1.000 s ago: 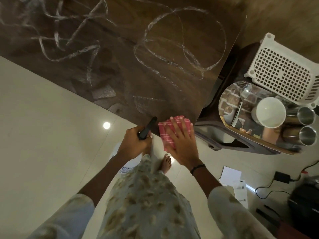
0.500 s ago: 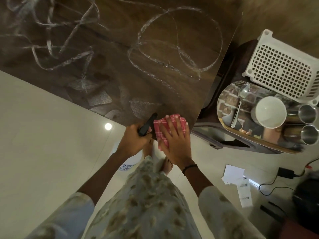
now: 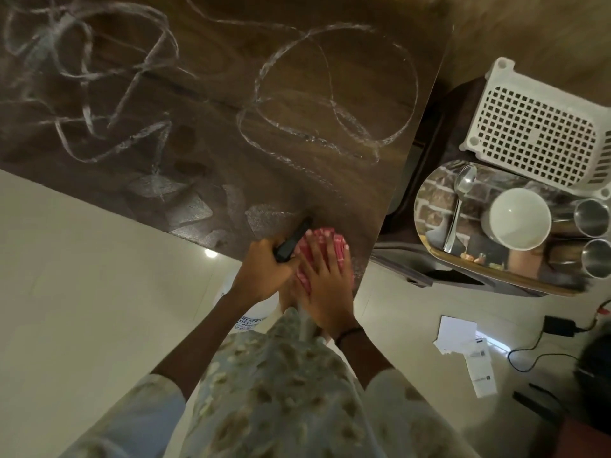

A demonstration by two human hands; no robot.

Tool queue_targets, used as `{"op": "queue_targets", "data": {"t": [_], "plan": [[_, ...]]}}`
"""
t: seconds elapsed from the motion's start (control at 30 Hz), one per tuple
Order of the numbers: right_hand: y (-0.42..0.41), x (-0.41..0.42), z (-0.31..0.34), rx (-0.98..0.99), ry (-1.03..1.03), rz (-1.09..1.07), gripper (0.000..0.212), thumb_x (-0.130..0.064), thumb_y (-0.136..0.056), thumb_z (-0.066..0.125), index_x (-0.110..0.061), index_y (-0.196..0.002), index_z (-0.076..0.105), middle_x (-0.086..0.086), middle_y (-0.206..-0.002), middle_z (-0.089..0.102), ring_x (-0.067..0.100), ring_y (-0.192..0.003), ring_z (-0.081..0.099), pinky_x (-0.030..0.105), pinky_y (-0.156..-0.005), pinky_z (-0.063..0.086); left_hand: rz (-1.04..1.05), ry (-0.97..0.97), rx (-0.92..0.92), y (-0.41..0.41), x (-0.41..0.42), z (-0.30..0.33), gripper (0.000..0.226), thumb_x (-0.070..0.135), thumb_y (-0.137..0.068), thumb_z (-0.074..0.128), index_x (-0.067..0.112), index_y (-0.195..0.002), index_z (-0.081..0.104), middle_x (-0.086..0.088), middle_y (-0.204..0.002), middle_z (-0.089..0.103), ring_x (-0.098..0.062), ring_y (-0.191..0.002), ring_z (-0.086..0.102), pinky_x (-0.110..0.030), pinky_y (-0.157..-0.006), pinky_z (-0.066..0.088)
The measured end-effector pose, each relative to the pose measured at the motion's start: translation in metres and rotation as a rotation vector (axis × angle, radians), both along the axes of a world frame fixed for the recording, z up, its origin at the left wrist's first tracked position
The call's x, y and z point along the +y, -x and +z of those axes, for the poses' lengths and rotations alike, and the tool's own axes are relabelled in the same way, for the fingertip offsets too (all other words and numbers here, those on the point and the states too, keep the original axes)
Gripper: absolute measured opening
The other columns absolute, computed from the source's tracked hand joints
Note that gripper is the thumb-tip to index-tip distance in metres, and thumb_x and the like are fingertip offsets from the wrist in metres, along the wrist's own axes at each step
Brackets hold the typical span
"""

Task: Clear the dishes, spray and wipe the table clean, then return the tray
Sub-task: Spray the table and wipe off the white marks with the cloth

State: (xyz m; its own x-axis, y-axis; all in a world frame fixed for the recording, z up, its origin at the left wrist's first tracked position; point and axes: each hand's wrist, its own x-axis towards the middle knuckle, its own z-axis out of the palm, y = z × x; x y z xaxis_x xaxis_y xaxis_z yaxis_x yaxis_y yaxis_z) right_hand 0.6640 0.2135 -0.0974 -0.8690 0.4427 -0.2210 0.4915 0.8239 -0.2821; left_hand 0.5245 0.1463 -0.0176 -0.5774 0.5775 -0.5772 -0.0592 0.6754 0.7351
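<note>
The dark wooden table point(image 3: 231, 94) carries white foamy spray trails in loops and wiped patches near its front edge. A red checked cloth point(image 3: 337, 246) lies at the table's near right corner, and my right hand point(image 3: 325, 285) presses flat on it with straight fingers. Just left of it, my left hand point(image 3: 264, 276) grips the black trigger head of a white spray bottle point(image 3: 246, 312), which hangs below the table edge. To the right, a shiny steel tray point(image 3: 436, 193) holds a spoon point(image 3: 459, 206), a white bowl point(image 3: 517, 218) and two steel cups point(image 3: 593, 216).
A white perforated plastic basket point(image 3: 535, 127) stands beyond the tray on a dark side stand. White papers point(image 3: 458, 332), a small box, a black adapter point(image 3: 558, 325) with cable and a dark bag lie on the pale tiled floor at right.
My right hand has slid the cloth leftward along the table's front edge toward my left hand, leaving a wiped patch. The left hand with the bottle has stayed put.
</note>
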Motion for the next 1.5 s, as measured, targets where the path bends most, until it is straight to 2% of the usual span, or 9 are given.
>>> {"op": "queue_targets", "data": {"t": [0.2, 0.3, 0.43, 0.63, 0.9, 1.03, 1.13, 1.33, 1.5], "plan": [[-0.015, 0.029, 0.002, -0.07, -0.075, -0.298, 0.058, -0.053, -0.096, 0.028, -0.028, -0.148, 0.032, 0.003, -0.158, 0.021, 0.029, -0.147, 0.012, 0.053, -0.118, 0.006, -0.125, 0.011, -0.011, -0.001, 0.024, 0.01, 0.005, 0.012, -0.078, 0.065, 0.009, -0.082, 0.066, -0.011, -0.078, 0.068, -0.024, -0.075, 0.062, -0.034, -0.071, 0.048], [0.015, 0.031, 0.005, -0.083, -0.067, -0.369, 0.057, -0.051, -0.098, 0.014, -0.027, -0.146, 0.033, 0.006, -0.156, 0.027, 0.034, -0.146, 0.015, 0.052, -0.118, -0.001, -0.182, 0.03, 0.016, -0.001, 0.038, 0.011, 0.011, 0.015, -0.079, 0.066, 0.02, -0.07, 0.061, -0.004, -0.065, 0.062, -0.02, -0.062, 0.056, -0.03, -0.061, 0.044], [0.006, 0.024, -0.002, 0.034, -0.028, -0.177, 0.056, -0.049, -0.094, 0.043, -0.028, -0.145, 0.029, 0.004, -0.15, 0.039, 0.032, -0.144, 0.024, 0.057, -0.117, 0.017, -0.211, 0.053, -0.016, -0.002, 0.055, 0.007, 0.016, 0.016, -0.08, 0.066, 0.021, -0.067, 0.059, -0.002, -0.059, 0.058, -0.017, -0.054, 0.051, -0.029, -0.058, 0.044], [-0.009, 0.024, -0.004, 0.137, 0.018, -0.299, 0.064, -0.049, -0.087, 0.061, -0.022, -0.138, 0.034, 0.007, -0.142, 0.049, 0.028, -0.138, 0.032, 0.056, -0.112, 0.029, -0.332, 0.131, 0.02, -0.01, 0.078, 0.007, 0.014, 0.014, -0.081, 0.063, 0.015, -0.068, 0.057, 0.004, -0.054, 0.049, -0.011, -0.051, 0.046, -0.024, -0.056, 0.036], [-0.012, 0.031, 0.0, 0.143, -0.001, -0.243, 0.056, -0.052, -0.092, 0.047, -0.017, -0.135, 0.045, 0.009, -0.144, 0.047, 0.026, -0.141, 0.03, 0.051, -0.112, 0.032, -0.29, 0.193, 0.016, -0.014, 0.098, 0.005, 0.023, 0.021, -0.08, 0.062, 0.024, -0.06, 0.052, 0.003, -0.056, 0.052, -0.018, -0.054, 0.05, -0.029, -0.062, 0.041], [-0.012, 0.033, 0.004, 0.155, 0.034, -0.283, 0.052, -0.044, -0.092, 0.053, -0.02, -0.136, 0.041, 0.006, -0.143, 0.048, 0.025, -0.138, 0.034, 0.049, -0.113, 0.031, -0.213, 0.229, 0.059, -0.011, 0.099, 0.003, 0.012, 0.026, -0.078, 0.06, 0.017, -0.083, 0.065, -0.001, -0.061, 0.06, -0.019, -0.056, 0.056, -0.024, -0.055, 0.038], [-0.013, 0.036, 0.002, 0.132, 0.07, -0.289, 0.048, -0.045, -0.094, 0.048, -0.022, -0.136, 0.042, 0.005, -0.143, 0.048, 0.025, -0.139, 0.035, 0.051, -0.111, 0.033, -0.183, 0.234, 0.062, -0.008, 0.098, 0.002, 0.007, 0.021, -0.078, 0.062, 0.015, -0.081, 0.065, -0.003, -0.06, 0.06, -0.021, -0.057, 0.057, -0.024, -0.055, 0.039], [-0.012, 0.053, -0.001, 0.053, 0.041, -0.325, 0.053, -0.05, -0.097, 0.033, -0.022, -0.142, 0.033, 0.006, -0.148, 0.042, 0.025, -0.14, 0.027, 0.047, -0.117, 0.019, -0.238, 0.231, 0.05, -0.002, 0.099, 0.003, 0.012, 0.02, -0.082, 0.064, 0.009, -0.087, 0.065, -0.005, -0.063, 0.062, -0.02, -0.059, 0.061, -0.021, -0.051, 0.038], [0.014, 0.092, -0.005, 0.036, -0.016, -0.424, 0.057, -0.05, -0.097, 0.037, -0.019, -0.144, 0.036, 0.006, -0.152, 0.035, 0.027, -0.144, 0.021, 0.041, -0.119, 0.001, -0.08, 0.202, 0.054, 0.006, 0.102, 0.008, 0.021, 0.016, -0.081, 0.064, 0.009, -0.063, 0.057, -0.001, -0.051, 0.049, -0.017, -0.05, 0.047, -0.025, -0.051, 0.035]]}}
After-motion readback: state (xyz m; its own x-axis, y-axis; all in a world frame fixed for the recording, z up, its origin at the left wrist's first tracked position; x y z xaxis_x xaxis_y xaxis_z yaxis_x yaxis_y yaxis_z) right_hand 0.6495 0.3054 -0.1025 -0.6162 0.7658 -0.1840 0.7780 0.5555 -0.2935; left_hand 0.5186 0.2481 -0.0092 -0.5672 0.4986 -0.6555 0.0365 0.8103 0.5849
